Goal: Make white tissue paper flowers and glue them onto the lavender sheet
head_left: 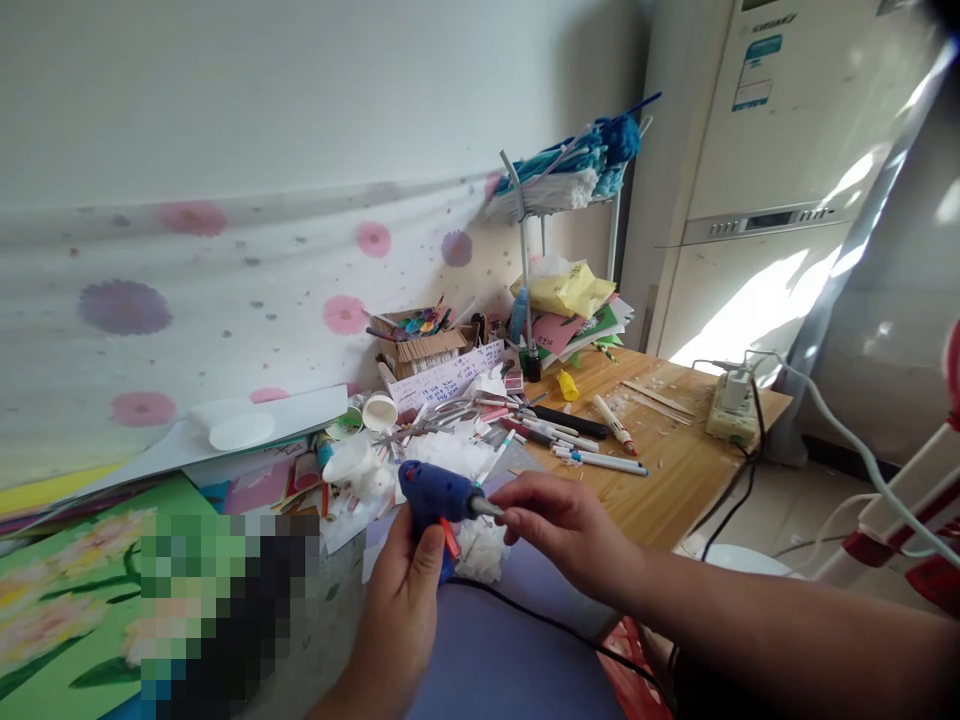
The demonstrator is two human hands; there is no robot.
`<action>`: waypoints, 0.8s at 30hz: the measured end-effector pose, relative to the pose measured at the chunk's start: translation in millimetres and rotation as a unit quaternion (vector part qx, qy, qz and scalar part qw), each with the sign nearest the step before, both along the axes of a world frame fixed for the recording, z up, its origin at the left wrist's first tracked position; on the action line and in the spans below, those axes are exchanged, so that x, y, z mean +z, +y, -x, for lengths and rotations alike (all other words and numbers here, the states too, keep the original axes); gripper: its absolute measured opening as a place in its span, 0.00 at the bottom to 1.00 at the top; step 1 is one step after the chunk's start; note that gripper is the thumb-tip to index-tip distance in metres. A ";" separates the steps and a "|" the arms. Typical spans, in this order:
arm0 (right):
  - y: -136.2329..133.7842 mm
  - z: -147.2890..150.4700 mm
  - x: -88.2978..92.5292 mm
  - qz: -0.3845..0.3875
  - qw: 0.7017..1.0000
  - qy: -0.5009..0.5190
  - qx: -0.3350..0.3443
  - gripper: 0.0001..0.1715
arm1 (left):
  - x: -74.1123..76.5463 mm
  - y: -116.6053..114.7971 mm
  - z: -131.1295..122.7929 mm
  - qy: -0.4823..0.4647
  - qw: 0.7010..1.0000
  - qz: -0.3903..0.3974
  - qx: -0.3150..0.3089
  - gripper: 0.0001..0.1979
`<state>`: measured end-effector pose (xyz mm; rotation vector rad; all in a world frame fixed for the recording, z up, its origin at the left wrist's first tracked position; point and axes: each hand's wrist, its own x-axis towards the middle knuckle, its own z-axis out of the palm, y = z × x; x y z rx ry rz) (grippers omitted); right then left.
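A blue hot glue gun with a red trigger is held up above the table, its metal nozzle pointing right. My left hand wraps round its handle, the thumb beside the trigger. At the nozzle tip, the thumb and forefinger of my right hand are pinched together. Whatever lies between those fingertips, if anything, is hidden or too small to make out. From the handle a black cord runs off to the lower right. Below the gun, crumpled white scraps lie on a purple sheet.
Pens and markers lie scattered behind my hands. A cardboard box of craft bits stands by the wall. Further right are a wire rack holding pipe cleaners and a power strip with cables. A green flower painting lies at left.
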<state>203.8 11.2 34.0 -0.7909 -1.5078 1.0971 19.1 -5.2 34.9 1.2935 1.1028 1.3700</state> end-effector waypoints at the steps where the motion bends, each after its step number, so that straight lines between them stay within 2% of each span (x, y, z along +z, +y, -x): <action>1: -1.1 -1.0 1.9 0.016 0.999 0.045 0.012 0.14 | -2.5 -0.4 0.1 0.031 0.999 -0.004 0.002 0.12; 3: -3.6 -3.6 6.2 0.049 0.991 0.119 0.031 0.14 | -8.0 -0.5 0.0 0.079 0.997 -0.010 0.000 0.12; 6: -6.4 -7.3 9.9 0.084 0.982 0.165 0.037 0.12 | -14.6 -0.6 -1.9 0.111 0.994 -0.005 -0.015 0.13; 18: -5.7 -3.3 2.0 0.175 0.963 0.205 0.004 0.09 | -16.2 -3.0 -6.2 0.103 0.994 0.034 -0.014 0.15; 24: -6.1 -0.4 2.4 0.159 0.968 0.197 -0.010 0.06 | -18.3 -2.1 -4.5 0.080 0.994 0.078 -0.016 0.16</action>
